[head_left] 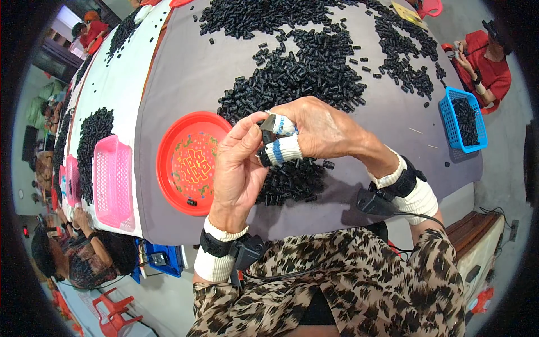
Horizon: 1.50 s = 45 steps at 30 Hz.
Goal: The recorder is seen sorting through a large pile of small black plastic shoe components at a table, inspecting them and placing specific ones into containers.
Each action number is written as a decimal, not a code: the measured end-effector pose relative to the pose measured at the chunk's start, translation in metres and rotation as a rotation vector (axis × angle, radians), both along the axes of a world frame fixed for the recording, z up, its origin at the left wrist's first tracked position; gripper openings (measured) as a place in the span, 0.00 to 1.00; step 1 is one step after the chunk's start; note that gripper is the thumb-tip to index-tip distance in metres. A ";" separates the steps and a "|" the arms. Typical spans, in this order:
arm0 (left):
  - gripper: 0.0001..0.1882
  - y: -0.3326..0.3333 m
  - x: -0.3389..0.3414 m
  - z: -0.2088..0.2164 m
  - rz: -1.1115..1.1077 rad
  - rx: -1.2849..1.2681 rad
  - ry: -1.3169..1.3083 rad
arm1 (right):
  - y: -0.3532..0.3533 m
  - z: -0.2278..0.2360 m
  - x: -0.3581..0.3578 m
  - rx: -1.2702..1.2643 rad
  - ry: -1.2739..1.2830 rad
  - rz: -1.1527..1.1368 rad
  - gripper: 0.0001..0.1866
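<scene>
My left hand [238, 163] and my right hand [331, 129] meet above the table, both closed. Between thumb and forefinger, the left pinches a small black cylindrical piece [267, 138], mostly hidden by the fingers. My right hand grips a small flat grey blade-like piece [269, 122] against it. White wraps with blue marks cover some right-hand fingers. Just below and beyond the hands lies a large pile of similar black pieces [297, 73]. To the left of my left hand sits a round red plate [168, 135] with one black piece near its front rim.
A pink basket [112, 185] stands at the left on white cloth, and a blue basket [480, 143] of black pieces at the right table edge. People in red [491, 73] and in dark patterned clothing [84, 258] sit around. Cables hang from my wrist devices.
</scene>
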<state>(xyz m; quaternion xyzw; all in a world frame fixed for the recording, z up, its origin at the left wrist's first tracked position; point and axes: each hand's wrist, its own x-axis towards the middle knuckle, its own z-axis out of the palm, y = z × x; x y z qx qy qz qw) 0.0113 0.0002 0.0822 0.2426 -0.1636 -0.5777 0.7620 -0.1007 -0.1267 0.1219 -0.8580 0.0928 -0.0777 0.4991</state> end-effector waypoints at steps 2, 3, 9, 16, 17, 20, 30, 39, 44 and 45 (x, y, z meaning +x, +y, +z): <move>0.12 0.000 -0.002 0.004 0.047 0.033 -0.028 | 0.001 -0.001 0.001 0.009 -0.003 0.007 0.16; 0.12 0.000 -0.001 0.003 0.047 0.034 -0.027 | 0.001 0.000 0.002 -0.011 0.000 0.005 0.16; 0.15 0.000 0.000 0.005 0.029 0.015 -0.015 | 0.004 0.000 0.002 0.022 -0.050 -0.034 0.15; 0.15 0.001 0.001 0.001 0.014 0.019 0.000 | 0.002 0.003 0.001 0.061 -0.057 -0.041 0.16; 0.15 0.002 0.001 0.000 0.010 0.011 -0.006 | 0.002 0.003 0.001 0.061 -0.057 -0.041 0.16; 0.15 0.002 0.001 0.000 0.009 0.014 -0.010 | 0.002 0.004 0.001 0.031 -0.052 -0.030 0.16; 0.12 0.001 -0.004 0.006 0.066 0.060 -0.020 | 0.003 -0.001 0.001 0.010 -0.030 -0.008 0.15; 0.11 0.002 -0.004 0.009 0.082 0.091 -0.101 | 0.004 -0.004 0.002 -0.003 -0.072 -0.012 0.16; 0.12 0.001 -0.003 0.009 0.060 0.064 -0.047 | 0.004 -0.001 0.001 -0.026 -0.093 -0.029 0.15; 0.12 0.001 -0.003 0.008 0.060 0.062 -0.050 | 0.005 0.000 0.000 0.051 -0.084 -0.048 0.13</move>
